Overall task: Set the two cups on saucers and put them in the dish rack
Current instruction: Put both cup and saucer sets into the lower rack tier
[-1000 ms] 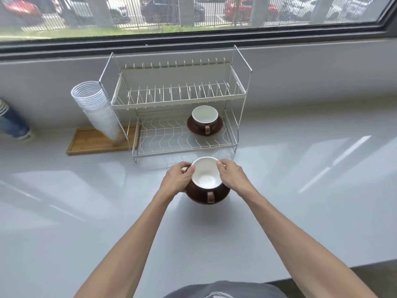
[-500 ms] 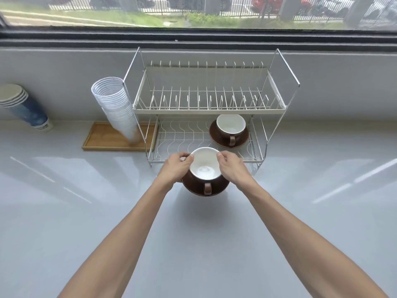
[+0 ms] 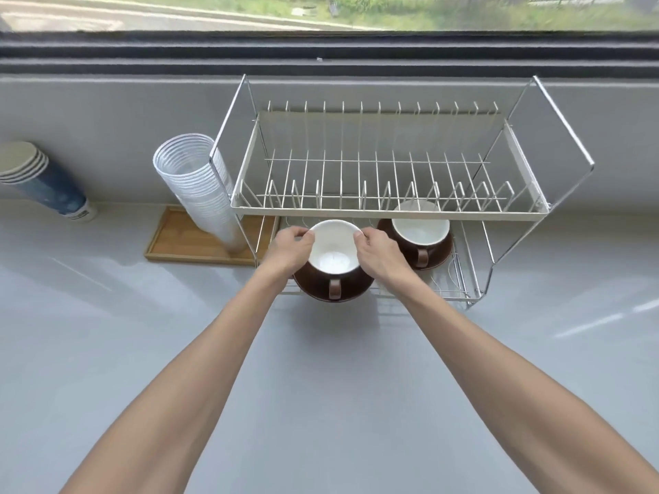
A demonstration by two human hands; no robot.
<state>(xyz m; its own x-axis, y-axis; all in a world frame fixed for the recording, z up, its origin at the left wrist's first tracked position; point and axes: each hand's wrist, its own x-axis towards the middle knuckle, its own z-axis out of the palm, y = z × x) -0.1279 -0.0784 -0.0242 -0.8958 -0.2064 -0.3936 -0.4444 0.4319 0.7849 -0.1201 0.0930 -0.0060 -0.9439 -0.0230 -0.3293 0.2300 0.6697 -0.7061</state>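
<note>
Looks like an office pantry: a two-tier wire dish rack (image 3: 388, 208) on a pale surface (image 3: 321, 386) beneath a window (image 3: 321, 12), with stacked disposable cups (image 3: 199, 187) alongside.

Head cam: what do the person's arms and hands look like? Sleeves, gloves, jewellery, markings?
Both forearms are bare from the bottom edge of the frame to the wrists; no sleeves show. The left hand and right hand wear no gloves. No watch, bracelet or ring is visible, nor any markings or tape. The fingers are bare too; nail detail is too small to tell.
</note>
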